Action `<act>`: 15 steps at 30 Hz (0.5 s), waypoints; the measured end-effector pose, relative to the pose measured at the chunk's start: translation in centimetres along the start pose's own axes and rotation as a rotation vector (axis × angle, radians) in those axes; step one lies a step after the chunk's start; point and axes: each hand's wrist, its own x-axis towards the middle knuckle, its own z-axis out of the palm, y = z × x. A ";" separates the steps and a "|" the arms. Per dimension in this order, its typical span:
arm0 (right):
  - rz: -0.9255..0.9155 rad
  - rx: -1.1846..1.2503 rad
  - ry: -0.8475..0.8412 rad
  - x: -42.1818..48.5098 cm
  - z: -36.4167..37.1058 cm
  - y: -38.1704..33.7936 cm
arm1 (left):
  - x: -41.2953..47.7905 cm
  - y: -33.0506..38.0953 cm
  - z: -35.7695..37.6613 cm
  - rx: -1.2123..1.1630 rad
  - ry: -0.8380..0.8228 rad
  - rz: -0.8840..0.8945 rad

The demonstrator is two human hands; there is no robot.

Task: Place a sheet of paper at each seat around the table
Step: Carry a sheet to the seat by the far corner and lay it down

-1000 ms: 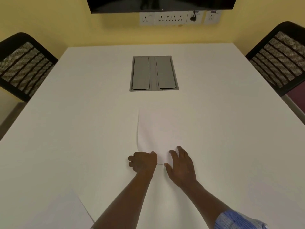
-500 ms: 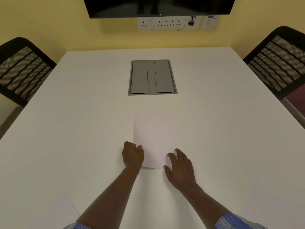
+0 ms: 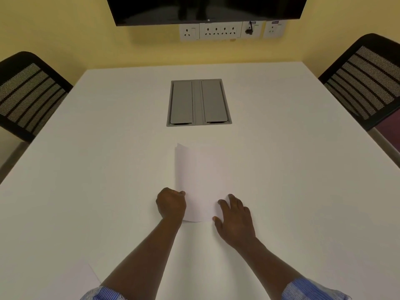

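Observation:
A white sheet of paper sits in the middle of the white table, curved and lifted along its left side. My left hand pinches its lower left edge. My right hand lies with fingers spread at the sheet's lower right corner, fingertips touching the paper. Another white sheet lies flat at the near left of the table, partly cut off by the frame.
A grey cable hatch is set into the table beyond the sheet. Black mesh chairs stand at the left and right sides. A dark screen and wall sockets hang on the yellow wall.
The left hand has gripped the sheet's left edge and raised it, so the paper now curves up. The right hand has stayed at the lower right corner. The view has tilted slightly.

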 end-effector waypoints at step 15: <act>0.005 0.038 -0.030 -0.1 -0.2 0.0 | -1.1 0.3 -0.3 0.058 -0.007 0.139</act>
